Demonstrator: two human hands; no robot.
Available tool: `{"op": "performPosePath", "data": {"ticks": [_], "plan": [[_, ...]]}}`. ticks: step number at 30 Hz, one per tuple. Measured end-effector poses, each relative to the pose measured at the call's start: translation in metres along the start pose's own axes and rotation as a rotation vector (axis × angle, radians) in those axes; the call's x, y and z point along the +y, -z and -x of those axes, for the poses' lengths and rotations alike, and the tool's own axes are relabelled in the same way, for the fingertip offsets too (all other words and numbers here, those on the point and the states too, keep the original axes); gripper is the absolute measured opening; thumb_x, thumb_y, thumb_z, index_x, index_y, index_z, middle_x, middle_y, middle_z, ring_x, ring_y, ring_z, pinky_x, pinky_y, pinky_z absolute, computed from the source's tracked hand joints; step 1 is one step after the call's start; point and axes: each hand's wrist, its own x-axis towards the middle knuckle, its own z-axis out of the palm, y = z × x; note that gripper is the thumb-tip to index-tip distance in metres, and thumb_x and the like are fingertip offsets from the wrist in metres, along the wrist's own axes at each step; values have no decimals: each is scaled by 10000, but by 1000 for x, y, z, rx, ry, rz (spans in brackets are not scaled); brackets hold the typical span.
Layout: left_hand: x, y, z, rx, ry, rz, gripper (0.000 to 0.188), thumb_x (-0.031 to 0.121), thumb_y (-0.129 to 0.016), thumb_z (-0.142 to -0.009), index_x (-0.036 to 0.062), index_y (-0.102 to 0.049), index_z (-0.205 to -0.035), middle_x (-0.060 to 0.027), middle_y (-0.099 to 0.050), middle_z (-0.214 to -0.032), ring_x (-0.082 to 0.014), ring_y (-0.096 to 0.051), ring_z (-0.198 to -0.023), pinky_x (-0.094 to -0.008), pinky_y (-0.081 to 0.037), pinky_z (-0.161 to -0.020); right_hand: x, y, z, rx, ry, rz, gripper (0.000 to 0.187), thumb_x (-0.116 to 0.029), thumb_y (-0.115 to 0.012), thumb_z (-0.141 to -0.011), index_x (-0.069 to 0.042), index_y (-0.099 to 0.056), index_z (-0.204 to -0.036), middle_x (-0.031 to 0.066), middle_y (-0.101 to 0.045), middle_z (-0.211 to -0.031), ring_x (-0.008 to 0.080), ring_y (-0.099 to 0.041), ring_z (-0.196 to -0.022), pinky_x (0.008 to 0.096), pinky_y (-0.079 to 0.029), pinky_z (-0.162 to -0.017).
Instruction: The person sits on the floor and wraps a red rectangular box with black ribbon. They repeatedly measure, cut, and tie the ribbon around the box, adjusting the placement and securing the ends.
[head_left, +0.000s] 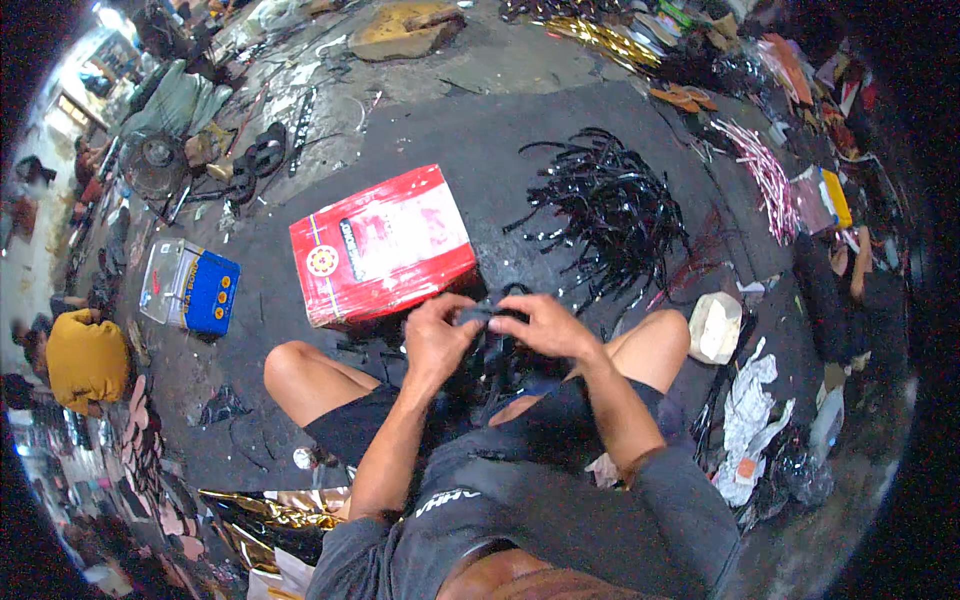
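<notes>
Close together in front of my lap, my left hand (440, 335) and my right hand (545, 325) pinch a dark, glossy strip (487, 313) between bent fingers. Its exact shape is partly covered by my fingertips. More black strips hang below the hands between my legs. Just beyond my left hand stands a red cardboard box (400, 245) with a shiny, taped top. Ahead and to the right of my right hand, a loose heap of glossy black strips (610, 210) lies on the dark mat (500, 130).
A clear and blue plastic tub (190, 287) stands at left, near a mustard cloth bundle (88, 360). To the right are a whitish container (715, 328), crumpled white plastic (745, 425) and pink-white strips (762, 175). Gold foil (275, 520) lies at lower left.
</notes>
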Motion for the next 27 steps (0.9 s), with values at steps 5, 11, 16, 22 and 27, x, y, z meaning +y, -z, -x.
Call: {"op": "performPosePath", "data": {"ticks": [5, 11, 16, 22, 27], "plan": [[41, 32, -8, 75, -158, 115, 247, 42, -756, -710, 30, -740, -956, -51, -644, -702, -139, -606, -675, -291, -488, -666, -45, 62, 6, 318, 127, -35, 223, -233, -681, -930, -11, -703, -934, 52, -669, -770, 136, -607, -741, 322, -491, -679], [11, 28, 16, -482, -54, -193, 427, 42, -745, -644, 57, -736, -1071, -102, -686, -857, -265, -667, -827, -343, -526, -791, -66, 127, 12, 558, 245, -240, 109, -157, -723, -880, -76, -729, -954, -40, -663, -806, 33, -538, -690, 208, -405, -592], [57, 18, 33, -502, -421, -72, 890, 72, -767, -617, 106, -466, -1454, -164, -504, -1380, -373, -508, -1270, -434, -457, -1053, -59, 100, 6, 281, 186, -3, 95, -92, -695, -870, -10, -701, -918, 10, -689, -820, 93, -607, -797, 268, -488, -706], [84, 35, 26, -455, -481, 142, 874, 39, -764, -639, 133, -463, -1454, -162, -518, -1345, -379, -548, -1208, -447, -488, -1005, -55, 72, 11, 244, 161, 401, 200, -104, -691, -769, -10, -706, -946, 179, -714, -850, 300, -710, -806, 401, -532, -746], [68, 20, 27, -55, -574, -194, 777, 85, -817, -648, 106, -545, -1374, -124, -620, -1248, -311, -632, -1091, -402, -537, -889, -72, 30, 9, -88, 108, 160, 368, -321, -704, -834, 21, -715, -970, 236, -708, -853, 334, -715, -819, 437, -537, -784]]}}
